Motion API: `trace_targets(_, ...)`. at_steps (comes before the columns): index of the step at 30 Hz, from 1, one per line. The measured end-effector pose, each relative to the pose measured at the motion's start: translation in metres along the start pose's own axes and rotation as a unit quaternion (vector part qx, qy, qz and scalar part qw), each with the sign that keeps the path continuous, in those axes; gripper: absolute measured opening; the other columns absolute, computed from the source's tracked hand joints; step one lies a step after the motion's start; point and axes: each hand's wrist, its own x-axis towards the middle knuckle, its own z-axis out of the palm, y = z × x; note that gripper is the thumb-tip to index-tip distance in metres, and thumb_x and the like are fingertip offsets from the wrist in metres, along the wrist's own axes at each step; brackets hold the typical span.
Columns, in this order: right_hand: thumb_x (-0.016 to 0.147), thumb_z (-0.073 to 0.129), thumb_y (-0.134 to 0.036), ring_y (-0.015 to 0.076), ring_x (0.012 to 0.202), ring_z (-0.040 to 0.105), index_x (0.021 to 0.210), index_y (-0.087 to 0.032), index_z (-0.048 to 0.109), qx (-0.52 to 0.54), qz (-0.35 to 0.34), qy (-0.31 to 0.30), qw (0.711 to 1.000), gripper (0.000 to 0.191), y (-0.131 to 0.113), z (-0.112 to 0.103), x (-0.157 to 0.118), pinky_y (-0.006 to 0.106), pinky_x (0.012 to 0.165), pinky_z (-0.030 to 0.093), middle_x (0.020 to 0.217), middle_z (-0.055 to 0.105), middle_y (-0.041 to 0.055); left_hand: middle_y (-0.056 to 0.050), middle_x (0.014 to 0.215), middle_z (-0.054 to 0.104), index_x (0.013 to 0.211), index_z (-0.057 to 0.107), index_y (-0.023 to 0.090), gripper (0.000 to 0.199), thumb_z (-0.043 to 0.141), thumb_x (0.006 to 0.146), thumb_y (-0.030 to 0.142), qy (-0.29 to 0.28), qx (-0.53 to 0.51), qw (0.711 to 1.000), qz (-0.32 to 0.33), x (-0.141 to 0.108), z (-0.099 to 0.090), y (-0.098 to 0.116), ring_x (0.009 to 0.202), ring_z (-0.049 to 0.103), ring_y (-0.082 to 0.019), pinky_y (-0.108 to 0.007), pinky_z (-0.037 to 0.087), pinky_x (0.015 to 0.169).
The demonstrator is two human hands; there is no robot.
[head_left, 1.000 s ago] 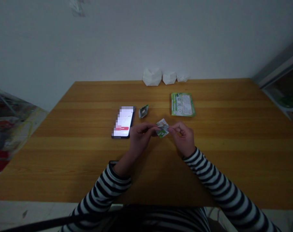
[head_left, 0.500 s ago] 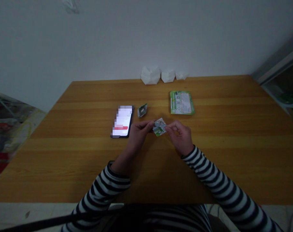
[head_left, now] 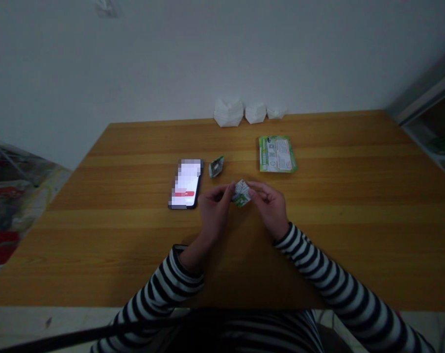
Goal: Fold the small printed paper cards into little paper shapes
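Observation:
A small folded piece of printed paper (head_left: 241, 193), white and green, is held over the table between both hands. My left hand (head_left: 215, 208) pinches its left edge between thumb and fingers. On the opposite side, my right hand (head_left: 269, 205) grips the right edge with the thumb in front and the index finger behind. Just beyond my left hand stands another small folded paper piece (head_left: 216, 167), green and grey. A phone (head_left: 185, 184) with a lit, partly blurred screen lies to the left of it.
A stack of green and white printed sheets (head_left: 277, 154) lies at the back right of the wooden table (head_left: 97, 211). Several white folded paper shapes (head_left: 228, 113) stand along the wall. Clutter lies on the floor at the left.
Both hands have drawn closer together around the paper, and its outline looks narrower. My left wrist has moved slightly right. The phone, sheets and other folded piece stay where they were.

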Motion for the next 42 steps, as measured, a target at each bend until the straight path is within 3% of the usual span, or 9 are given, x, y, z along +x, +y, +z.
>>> trace_targets(6,0.082,0.071,-0.042,0.0163,0.071,0.071,0.088,-0.019,0.075,-0.008,0.03,-0.009,0.999,0.024,-0.002,-0.002,0.002,0.027,0.066,0.059,0.08,0.077,0.0033,-0.004,0.08,0.077,0.083,0.077,0.017,0.019,0.072,0.081,0.035,-0.044,0.017,0.999,0.019,-0.008,0.005,-0.006,0.071,0.071,-0.017,-0.028,0.059,0.068)
trace_targets(14,0.091,0.058,-0.049,0.0205,0.102,0.071,0.121,-0.025,0.068,0.047,0.028,-0.101,0.993,0.04,0.002,-0.01,0.007,0.038,0.092,0.056,0.114,0.074,0.0068,-0.001,0.068,0.071,0.103,0.068,0.015,0.033,0.073,0.08,0.038,-0.038,-0.021,0.999,0.029,0.005,-0.001,-0.009,0.061,0.067,-0.014,-0.025,0.058,0.061)
trace_targets(21,0.098,0.048,-0.032,0.0222,0.119,0.064,0.13,-0.027,0.063,-0.191,-0.099,0.036,0.976,0.035,0.005,-0.009,-0.001,0.044,0.108,0.047,0.129,0.067,0.0064,-0.01,0.101,0.074,0.111,0.065,0.016,0.036,0.061,0.089,0.045,-0.127,0.006,0.992,0.009,0.005,0.004,-0.017,0.095,0.07,-0.021,-0.032,0.056,0.084)
trace_targets(25,0.095,0.048,-0.019,0.0224,0.136,0.048,0.144,-0.026,0.048,-0.26,-0.156,-0.065,0.951,0.05,0.005,0.0,-0.008,0.047,0.118,0.035,0.145,0.054,0.0058,-0.008,0.095,0.074,0.094,0.071,0.016,0.044,0.053,0.09,0.056,-0.203,-0.039,0.978,-0.039,0.003,0.009,-0.018,0.093,0.07,-0.021,-0.03,0.055,0.083)
trace_targets(28,0.091,0.054,-0.018,0.0234,0.144,0.036,0.153,-0.025,0.031,-0.233,-0.157,-0.141,0.949,0.067,0.001,0.004,-0.011,0.051,0.122,0.023,0.152,0.045,0.0075,-0.006,0.082,0.073,0.088,0.07,0.015,0.043,0.058,0.087,0.055,-0.167,-0.066,0.981,-0.076,0.013,0.002,-0.024,0.075,0.069,-0.017,-0.026,0.054,0.07)
trace_targets(30,0.095,0.05,-0.02,0.0206,0.142,0.04,0.155,-0.027,0.023,-0.183,-0.135,-0.143,0.963,0.067,-0.005,-0.002,-0.009,0.05,0.121,0.027,0.148,0.05,0.0073,-0.005,0.075,0.072,0.082,0.069,0.014,0.041,0.064,0.083,0.054,-0.146,-0.053,0.984,-0.087,0.022,-0.005,-0.026,0.065,0.066,-0.015,-0.024,0.052,0.061)
trace_targets(34,0.096,0.047,-0.018,0.022,0.138,0.046,0.136,-0.031,0.056,-0.208,-0.18,-0.065,0.959,0.042,-0.015,-0.024,0.003,0.05,0.117,0.033,0.141,0.058,0.0042,-0.002,0.062,0.066,0.077,0.064,0.014,0.041,0.065,0.081,0.055,-0.235,-0.074,0.959,-0.138,0.031,-0.017,-0.018,0.049,0.062,-0.014,-0.024,0.05,0.049)
trace_targets(38,0.087,0.066,-0.025,0.0226,0.105,0.064,0.119,-0.031,0.07,-0.269,-0.198,-0.129,0.934,0.032,-0.016,-0.036,0.011,0.043,0.094,0.053,0.109,0.07,0.0049,0.003,0.057,0.06,0.085,0.06,0.016,0.032,0.067,0.083,0.047,-0.303,-0.103,0.935,-0.156,0.028,-0.021,-0.006,0.038,0.052,-0.008,-0.018,0.042,0.039)
trace_targets(42,0.086,0.068,-0.024,0.0176,0.084,0.069,0.102,-0.029,0.077,-0.207,-0.178,-0.168,0.947,0.019,-0.013,-0.034,0.009,0.032,0.075,0.057,0.092,0.074,0.0032,0.006,0.058,0.056,0.093,0.057,0.018,0.032,0.069,0.082,0.046,-0.358,-0.085,0.913,-0.175,0.023,-0.021,-0.002,0.036,0.046,-0.005,-0.015,0.036,0.033)
